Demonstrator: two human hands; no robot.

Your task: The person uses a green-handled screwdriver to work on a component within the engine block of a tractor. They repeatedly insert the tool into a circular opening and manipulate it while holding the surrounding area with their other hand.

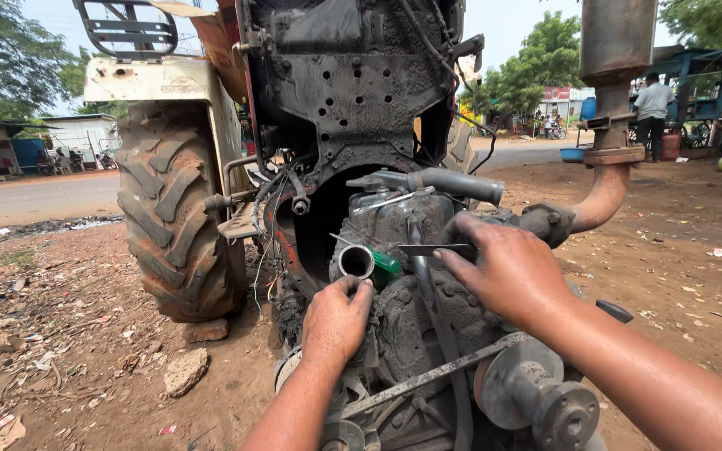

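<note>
The left hand point(333, 321) pinches under the open metal pipe point(355, 261) on the engine point(415, 334), steadying it; the right hand point(507, 271) grips a thin flat blade point(429, 249) toward the pipe mouth.

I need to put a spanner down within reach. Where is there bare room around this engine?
Bare dirt lies right of the engine, beyond the rusty exhaust pipe. Left, ground between the tyre and stone is littered. The engine top is crowded: left hand, right hand, open pipe.
</note>
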